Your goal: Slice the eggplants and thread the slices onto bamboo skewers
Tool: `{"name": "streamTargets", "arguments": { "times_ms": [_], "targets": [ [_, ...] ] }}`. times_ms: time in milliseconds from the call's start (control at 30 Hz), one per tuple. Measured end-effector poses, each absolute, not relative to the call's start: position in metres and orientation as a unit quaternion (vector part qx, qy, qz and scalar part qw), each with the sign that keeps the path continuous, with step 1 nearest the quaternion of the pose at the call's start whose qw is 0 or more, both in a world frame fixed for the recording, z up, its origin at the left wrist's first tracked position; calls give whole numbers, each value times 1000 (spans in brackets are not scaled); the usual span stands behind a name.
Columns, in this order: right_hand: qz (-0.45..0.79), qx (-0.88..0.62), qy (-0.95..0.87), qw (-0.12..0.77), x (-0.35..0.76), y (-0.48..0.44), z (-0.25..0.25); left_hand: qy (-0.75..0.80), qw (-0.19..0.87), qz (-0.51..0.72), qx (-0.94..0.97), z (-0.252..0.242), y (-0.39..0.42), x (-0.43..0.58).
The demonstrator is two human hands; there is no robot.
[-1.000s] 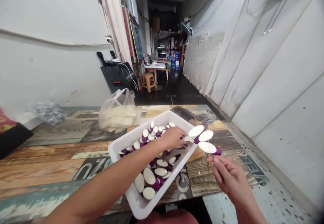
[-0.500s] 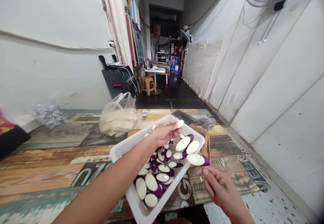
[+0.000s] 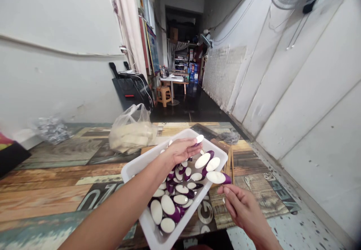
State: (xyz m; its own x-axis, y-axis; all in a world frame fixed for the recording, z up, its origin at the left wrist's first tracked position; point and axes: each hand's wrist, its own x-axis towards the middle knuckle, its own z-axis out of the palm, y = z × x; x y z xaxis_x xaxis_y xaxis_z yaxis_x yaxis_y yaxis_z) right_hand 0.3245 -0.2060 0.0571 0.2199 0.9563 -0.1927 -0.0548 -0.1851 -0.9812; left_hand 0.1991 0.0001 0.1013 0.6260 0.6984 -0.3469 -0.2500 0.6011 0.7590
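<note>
My right hand pinches the lower end of a thin skewer, mostly hidden by the eggplant on it. Several white, purple-skinned eggplant slices are threaded in a row, slanting over the right rim of a white plastic tub. Over the tub, my left hand is closed on one eggplant slice near the skewer's far end. Whether the skewer's tip has entered that slice I cannot tell. Many more cut eggplant pieces lie wet in the tub below my left forearm.
Bare wooden skewers lie right of the tub, near a crumpled grey plastic bag. A clear bag of pale pieces stands behind the tub on the wood-patterned table. Silvery wrapped items sit farther left.
Both hands hold nearly the same pose, with the left hand's slice and the skewer barely shifted. The whole view has moved slightly.
</note>
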Motion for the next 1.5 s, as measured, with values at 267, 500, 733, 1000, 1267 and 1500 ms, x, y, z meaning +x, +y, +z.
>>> {"name": "streamTargets", "arguments": {
  "times_ms": [267,500,733,1000,1267,1500],
  "targets": [
    [496,-585,-375,521,326,-206,58,328,832,271,357,102,0,200],
    [525,-562,-350,535,327,-208,58,321,831,244,383,101,-2,200],
    [533,-557,-326,548,326,-209,59,314,837,224,388,103,-7,200],
    [540,-554,-329,542,326,-206,61,313,819,236,419,104,-11,201],
    [536,-554,-320,551,323,-204,62,309,838,234,384,103,-11,203],
    [526,-563,-327,547,323,-203,62,297,836,219,406,102,-12,203]
  ]
}}
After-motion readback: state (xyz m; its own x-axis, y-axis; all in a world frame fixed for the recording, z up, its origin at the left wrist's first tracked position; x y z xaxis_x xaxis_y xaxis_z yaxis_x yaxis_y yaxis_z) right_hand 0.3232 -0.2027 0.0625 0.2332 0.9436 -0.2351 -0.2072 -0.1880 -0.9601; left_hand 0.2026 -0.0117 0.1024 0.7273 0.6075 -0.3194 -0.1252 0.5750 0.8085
